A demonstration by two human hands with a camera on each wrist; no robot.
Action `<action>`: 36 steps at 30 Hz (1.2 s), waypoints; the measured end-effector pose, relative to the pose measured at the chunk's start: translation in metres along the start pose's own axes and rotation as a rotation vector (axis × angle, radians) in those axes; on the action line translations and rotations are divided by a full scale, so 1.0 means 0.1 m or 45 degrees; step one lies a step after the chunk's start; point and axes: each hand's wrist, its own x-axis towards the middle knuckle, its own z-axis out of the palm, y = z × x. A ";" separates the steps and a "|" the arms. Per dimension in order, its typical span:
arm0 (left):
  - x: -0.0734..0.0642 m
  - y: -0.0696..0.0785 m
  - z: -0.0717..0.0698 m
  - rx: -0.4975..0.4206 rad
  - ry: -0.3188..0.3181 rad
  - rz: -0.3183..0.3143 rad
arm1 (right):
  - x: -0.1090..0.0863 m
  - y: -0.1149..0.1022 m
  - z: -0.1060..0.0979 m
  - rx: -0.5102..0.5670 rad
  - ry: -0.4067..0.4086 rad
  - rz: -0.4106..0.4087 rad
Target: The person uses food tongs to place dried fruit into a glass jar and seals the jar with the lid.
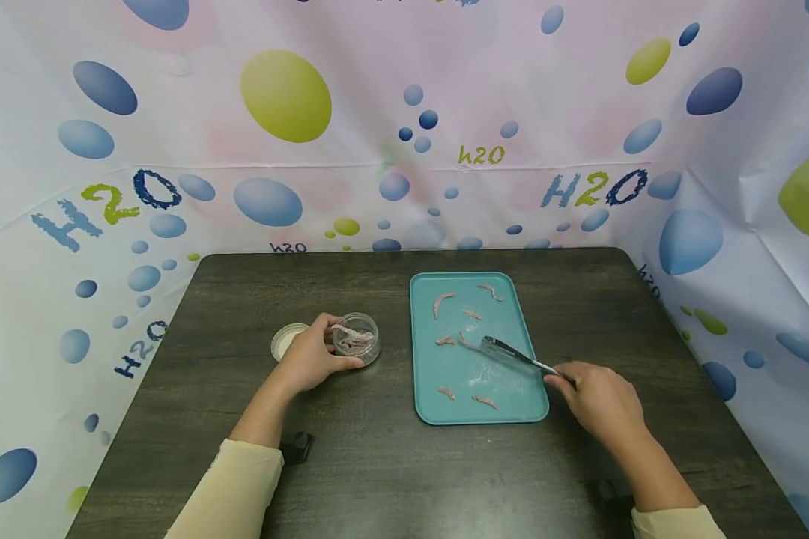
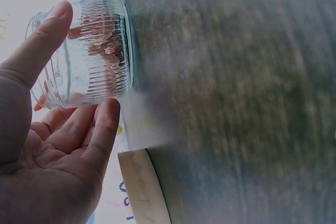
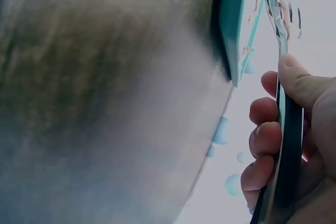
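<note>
My left hand grips a small clear glass jar, thumb on one side and fingers on the other. Inside the jar lie pinkish, white-dusted strips, one of them up at the rim. In the left wrist view the jar shows ribbed walls. My right hand holds metal tongs with a dark handle, fingers curled round it in the right wrist view. The tongs reach over a turquoise tray, their tips at one thin strip. Several similar strips lie spread on the tray.
A round cream lid lies left of the jar, partly behind my left hand. White powder dusts the tray. The dark wooden table ends at a patterned curtain at the back and sides.
</note>
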 end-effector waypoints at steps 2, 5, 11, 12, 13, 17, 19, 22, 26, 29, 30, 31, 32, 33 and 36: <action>0.00 0.00 0.00 0.000 -0.001 0.004 | 0.01 -0.01 -0.01 -0.008 0.017 -0.010; 0.00 0.00 0.00 0.000 0.000 0.007 | 0.02 -0.04 -0.04 -0.023 0.052 -0.032; 0.00 0.00 -0.01 -0.001 0.006 -0.001 | 0.09 -0.16 -0.13 -0.055 0.092 -0.086; 0.00 0.00 -0.01 -0.003 0.005 -0.002 | 0.10 -0.18 -0.14 -0.060 0.095 -0.094; 0.00 0.00 -0.01 -0.003 0.004 -0.003 | 0.12 -0.20 -0.15 -0.065 0.097 -0.101; 0.00 0.00 0.00 -0.001 0.001 -0.006 | 0.19 -0.27 -0.19 -0.087 0.106 -0.124; 0.00 0.00 0.00 0.001 0.000 -0.007 | 0.21 -0.30 -0.21 -0.092 0.110 -0.132; 0.00 0.00 0.00 0.004 0.002 -0.006 | 0.24 -0.35 -0.22 -0.086 0.110 -0.139; -0.01 0.00 0.00 0.011 0.004 -0.003 | 0.27 -0.42 -0.25 -0.079 0.122 -0.143; -0.01 0.01 0.00 0.017 0.002 -0.001 | 0.30 -0.46 -0.26 -0.075 0.154 -0.157; -0.01 0.01 0.00 0.019 0.001 -0.001 | 0.31 -0.48 -0.27 -0.074 0.167 -0.167; -0.01 0.01 0.00 0.021 0.001 0.000 | 0.32 -0.50 -0.27 -0.074 0.180 -0.178; -0.01 0.01 0.00 0.022 0.000 0.001 | 0.33 -0.52 -0.28 -0.071 0.193 -0.189; -0.01 0.01 0.00 0.022 0.001 0.001 | 0.35 -0.55 -0.28 -0.070 0.206 -0.204; -0.01 0.01 -0.01 0.022 0.004 0.004 | 0.39 -0.63 -0.30 -0.068 0.230 -0.238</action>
